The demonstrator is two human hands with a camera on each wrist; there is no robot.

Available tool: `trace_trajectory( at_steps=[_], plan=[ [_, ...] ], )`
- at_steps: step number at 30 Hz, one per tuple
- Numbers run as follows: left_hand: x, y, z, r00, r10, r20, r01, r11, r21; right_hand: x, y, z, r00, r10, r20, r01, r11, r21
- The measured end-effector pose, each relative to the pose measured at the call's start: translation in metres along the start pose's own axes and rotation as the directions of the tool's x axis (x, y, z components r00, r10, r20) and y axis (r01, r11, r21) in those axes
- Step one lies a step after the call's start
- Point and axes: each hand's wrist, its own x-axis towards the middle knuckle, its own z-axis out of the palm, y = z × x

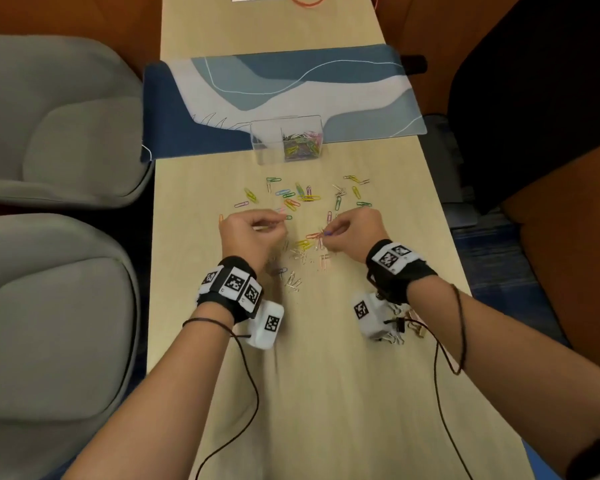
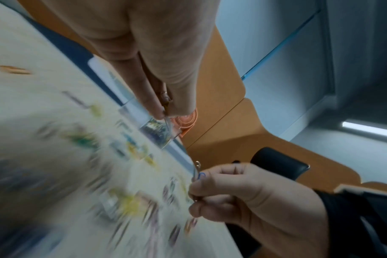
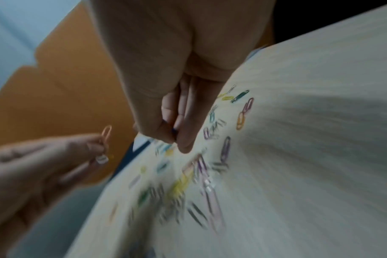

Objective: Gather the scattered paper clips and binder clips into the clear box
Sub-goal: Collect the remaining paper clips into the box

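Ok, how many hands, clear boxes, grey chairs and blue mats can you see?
Hands: 2, the left hand and the right hand, both pinching paper clips
Clear box: 1
Grey chairs: 2
Blue mat: 1
Total: 6

The head view looks steeply down over both forearms; each wrist view peers close along its own hand, sharing the opposite hand and the tabletop (image 1: pixel 326 393) between.

A blue-and-white desk mat (image 1: pixel 326 88) lies across the pale wooden table (image 1: pixel 326 393), two grey chairs (image 1: pixel 59 126) alongside
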Motion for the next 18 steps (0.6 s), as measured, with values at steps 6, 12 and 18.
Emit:
trace_trajectory(
  at_steps=[6,12,18],
  plan=[
    [0.066,0.038,0.009,0.989,0.137,-0.056,-0.141,0.987,-0.076,0.025,-0.023,-0.052,0.987,0.146,-0.068,-0.067,0.758,0.649],
    [0.131,0.053,0.029,0.963,0.188,-0.194,-0.219,0.964,-0.15,0.074,-0.047,-0.091,0.974,0.088,-0.209,0.092,0.69,0.718],
    [0.175,0.042,0.048,0.951,0.261,-0.166,-0.284,0.949,-0.137,0.113,-0.053,-0.091,0.969,0.038,-0.244,0.146,0.71,0.689]
  ],
)
